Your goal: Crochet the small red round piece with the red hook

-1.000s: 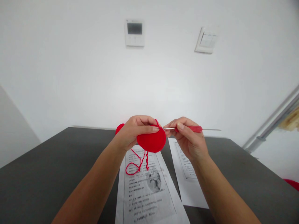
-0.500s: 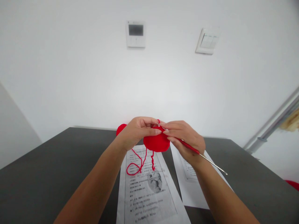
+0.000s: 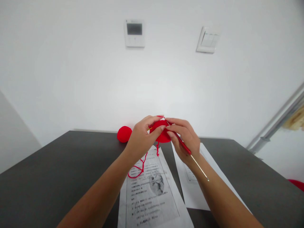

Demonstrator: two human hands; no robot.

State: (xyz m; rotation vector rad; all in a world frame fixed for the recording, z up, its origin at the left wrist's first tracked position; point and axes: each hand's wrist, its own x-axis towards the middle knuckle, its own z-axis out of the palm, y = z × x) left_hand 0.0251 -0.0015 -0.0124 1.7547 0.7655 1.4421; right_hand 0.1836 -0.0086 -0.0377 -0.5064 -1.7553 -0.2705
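My left hand (image 3: 144,133) pinches a rounded red crochet piece (image 3: 164,136) between thumb and fingers, with red yarn (image 3: 160,116) passing over the raised index finger. A bit of something yellow shows beside the thumb, too small to name. In my right hand (image 3: 186,136) is a crochet hook (image 3: 183,145) with a red grip and metal ends; its working tip meets the piece's upper edge, partly hidden by fingers. A short crinkled yarn tail hangs below the piece. Behind my left hand rests a red yarn ball (image 3: 124,134), and a loose strand loops over the paper.
Two printed sheets lie on the dark table (image 3: 90,158): one sheet (image 3: 147,202) under my hands, another sheet (image 3: 194,196) beneath my right forearm. A white wall stands behind, carrying a panel with a screen (image 3: 134,34) and a switch plate (image 3: 208,39). A grey pipe (image 3: 273,129) runs at right.
Both hands and the crochet piece have risen slightly. The hook has swung steeper, its free end moving left. More of the yarn ball shows, and the view has shifted a little.
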